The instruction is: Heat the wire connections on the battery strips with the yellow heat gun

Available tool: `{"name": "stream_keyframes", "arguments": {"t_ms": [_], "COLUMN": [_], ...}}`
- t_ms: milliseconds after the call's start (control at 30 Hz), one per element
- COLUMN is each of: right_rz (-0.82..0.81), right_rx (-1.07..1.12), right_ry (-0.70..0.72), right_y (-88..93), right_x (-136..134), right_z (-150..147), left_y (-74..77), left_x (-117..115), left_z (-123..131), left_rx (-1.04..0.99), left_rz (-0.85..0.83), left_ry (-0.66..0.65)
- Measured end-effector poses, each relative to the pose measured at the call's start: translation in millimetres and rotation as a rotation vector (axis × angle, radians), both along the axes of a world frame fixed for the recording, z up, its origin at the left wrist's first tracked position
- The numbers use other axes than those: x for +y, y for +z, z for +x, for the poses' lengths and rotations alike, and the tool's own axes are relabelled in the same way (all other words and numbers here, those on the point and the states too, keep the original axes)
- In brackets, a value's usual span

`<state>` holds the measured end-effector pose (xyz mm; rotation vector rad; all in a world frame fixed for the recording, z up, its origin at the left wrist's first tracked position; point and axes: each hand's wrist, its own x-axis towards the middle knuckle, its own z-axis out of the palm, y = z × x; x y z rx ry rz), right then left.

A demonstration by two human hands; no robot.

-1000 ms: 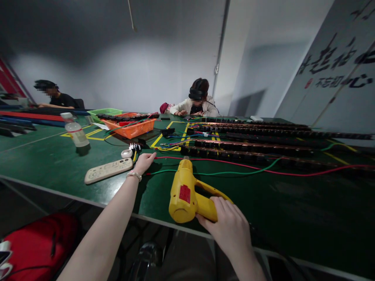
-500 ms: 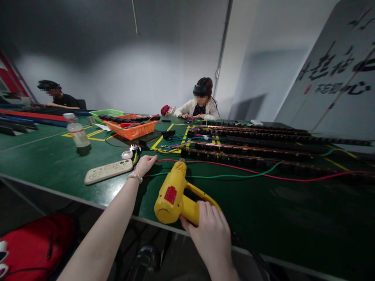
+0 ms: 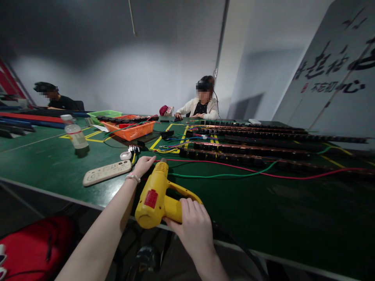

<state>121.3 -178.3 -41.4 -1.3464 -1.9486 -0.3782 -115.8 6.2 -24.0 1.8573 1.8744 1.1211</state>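
Note:
My right hand (image 3: pixel 195 222) is wrapped round the handle of a yellow heat gun (image 3: pixel 155 187), held over the table's near edge. Its nozzle points away from me, just right of my left fingertips. My left hand (image 3: pixel 143 166) is closed in a pinch at the end of a red wire (image 3: pixel 211 162), which runs off to the right. A green wire (image 3: pixel 211 176) lies below the red one, and its left end is hidden behind the heat gun. Close to my left wrist lies a phone in a beige case (image 3: pixel 107 173), with a small white rounded case (image 3: pixel 125 155) beyond it.
An orange basket (image 3: pixel 131 132) holds dark parts, beside a green basket (image 3: pixel 105 114). A plastic bottle (image 3: pixel 75 133) stands at left. Long dark strips (image 3: pixel 249 150) with wires cover the table's right side. Two people sit across the table. A red bag (image 3: pixel 38 249) is below the near edge.
The heat gun has moved left with my right hand, bringing its nozzle close to my left fingertips. My left hand keeps its pinch. The person opposite has reached one hand out sideways.

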Motion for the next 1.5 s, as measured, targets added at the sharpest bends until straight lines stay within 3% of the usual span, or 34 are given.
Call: {"name": "stream_keyframes", "arguments": {"t_ms": [300, 600, 767, 1033, 1500], "right_rz": [-0.066, 0.019, 0.106, 0.085, 0.013], "right_rx": [0.024, -0.082, -0.122, -0.168, -0.029], "right_ry": [0.091, -0.04, -0.124, -0.173, 0.011], "right_y": [7.5, 5.0, 4.9, 4.1, 0.2], "right_x": [2.0, 1.0, -1.5, -10.5, -12.8], "right_z": [24.9, 74.3, 87.7, 71.2, 12.7], "left_y": [-4.2, -9.3, -3.2, 4.3, 8.9], "left_x": [3.5, 6.2, 2.2, -3.5, -5.8], "left_z": [-4.9, -8.9, -4.3, 1.0, 3.9], "left_rx": [-0.081, -0.177, -0.23, -0.222, -0.238], "left_rz": [-0.007, -0.043, -0.066, -0.136, -0.169], "left_ry": [-0.049, -0.057, -0.112, -0.154, -0.212]}}
